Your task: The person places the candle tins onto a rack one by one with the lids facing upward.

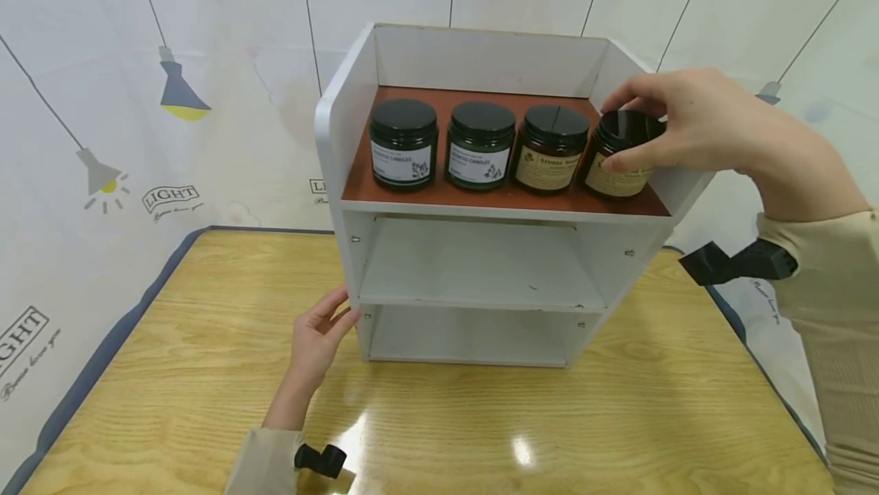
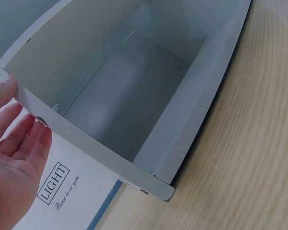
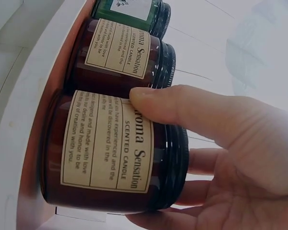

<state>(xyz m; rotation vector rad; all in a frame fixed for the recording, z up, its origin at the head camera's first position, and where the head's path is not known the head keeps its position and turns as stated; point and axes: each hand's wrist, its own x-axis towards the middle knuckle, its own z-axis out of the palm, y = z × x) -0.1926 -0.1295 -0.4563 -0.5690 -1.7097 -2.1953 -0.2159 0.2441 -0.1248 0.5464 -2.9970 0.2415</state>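
Observation:
Four-sided white shelf unit (image 1: 474, 262) has a reddish-brown top surface (image 1: 439, 201) bearing a row of dark-lidded scented candle jars. At the row's right end, my right hand (image 1: 707, 121) grips a brown candle jar (image 1: 621, 175), thumb across its cream label and fingers around the far side. Its base appears to stand on the top. Beside it is another brown candle jar (image 1: 547, 163); two green candle jars with white labels, one green jar (image 1: 478, 155) and one green jar (image 1: 403, 155), stand farther left. Lower down, my left hand (image 1: 319, 339) touches the unit's left side panel (image 2: 81, 136) with extended fingertips.
The unit stands on a wood-grain table (image 1: 618, 419). Beneath its top are a middle shelf (image 1: 474, 266) and a bottom shelf (image 1: 467, 335). Raised white walls edge the top at the back and sides. A pale lamp-printed sheet (image 1: 226, 98) hangs behind.

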